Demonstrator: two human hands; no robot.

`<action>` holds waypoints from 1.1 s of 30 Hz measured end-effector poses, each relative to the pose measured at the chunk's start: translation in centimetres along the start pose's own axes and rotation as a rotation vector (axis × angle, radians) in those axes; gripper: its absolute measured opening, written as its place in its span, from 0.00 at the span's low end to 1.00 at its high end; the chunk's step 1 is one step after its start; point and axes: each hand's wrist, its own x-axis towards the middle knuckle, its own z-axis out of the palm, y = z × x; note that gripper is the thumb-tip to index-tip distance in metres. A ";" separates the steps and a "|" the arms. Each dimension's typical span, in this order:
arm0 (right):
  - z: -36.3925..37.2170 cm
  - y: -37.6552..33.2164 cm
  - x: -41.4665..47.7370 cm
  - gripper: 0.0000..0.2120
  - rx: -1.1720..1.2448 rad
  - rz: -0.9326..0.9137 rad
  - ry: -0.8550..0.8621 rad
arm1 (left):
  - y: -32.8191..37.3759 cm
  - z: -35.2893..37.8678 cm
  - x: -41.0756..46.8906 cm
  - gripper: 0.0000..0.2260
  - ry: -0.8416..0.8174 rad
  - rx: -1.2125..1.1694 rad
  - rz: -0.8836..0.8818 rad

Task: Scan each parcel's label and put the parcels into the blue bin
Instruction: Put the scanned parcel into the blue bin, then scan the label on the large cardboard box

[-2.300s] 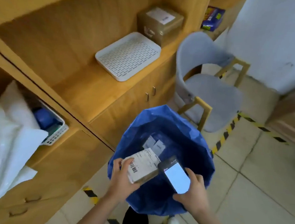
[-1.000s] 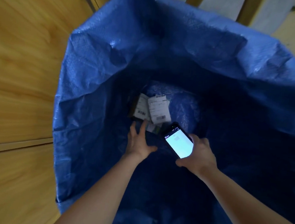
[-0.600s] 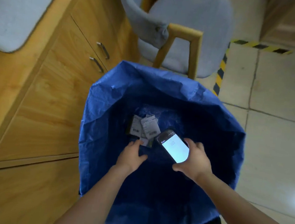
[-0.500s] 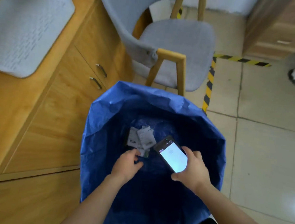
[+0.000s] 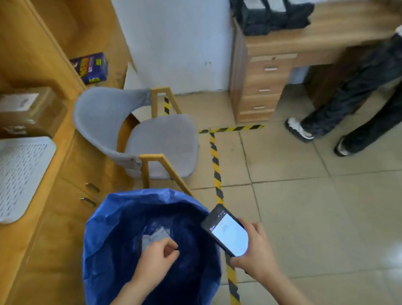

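Beige tiled floor (image 5: 310,221) and wooden shelving (image 5: 52,225) frame one blue bin (image 5: 102,253), pale parcels (image 5: 156,235) blurred at its bottom, uncountable. One brown boxed parcel (image 5: 27,114) sits on that shelving; fetching it, best hold its label flat and square to the one phone (image 5: 227,231) the right hand (image 5: 256,255) grips; left hand (image 5: 156,259) hangs loosely curled, empty

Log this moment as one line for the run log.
left hand: empty, above blue bin | right hand: holds phone, screen lit | parcels: in bin | labelled cardboard box: on shelf
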 end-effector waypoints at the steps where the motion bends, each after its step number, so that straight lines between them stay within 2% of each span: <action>1: -1.7 0.5 -0.6 0.44 -0.006 -0.003 0.020 | 1.9 0.3 -0.2 0.06 -0.010 0.002 0.031; 6: -10.6 5.0 -3.6 0.45 -0.034 0.029 0.151 | 11.9 3.1 -1.4 0.06 -0.079 0.058 0.195; 10: -17.7 10.0 -6.3 0.45 -0.045 0.070 0.294 | 20.8 6.9 -1.7 0.03 -0.141 0.121 0.365; 18: -28.2 22.1 -14.0 0.45 0.078 0.295 0.541 | 37.7 19.6 -2.7 0.03 -0.292 0.288 0.750; 23: -32.0 28.7 -20.3 0.45 0.106 0.485 0.687 | 46.6 29.2 -5.2 0.05 -0.482 0.439 1.035; 29: -34.6 36.0 -27.6 0.44 0.183 0.784 0.888 | 56.1 41.7 -8.5 0.09 -0.615 0.642 1.415; 33: -35.8 39.9 -30.9 0.46 0.250 0.991 0.994 | 61.9 50.0 -11.0 0.09 -0.732 0.665 1.616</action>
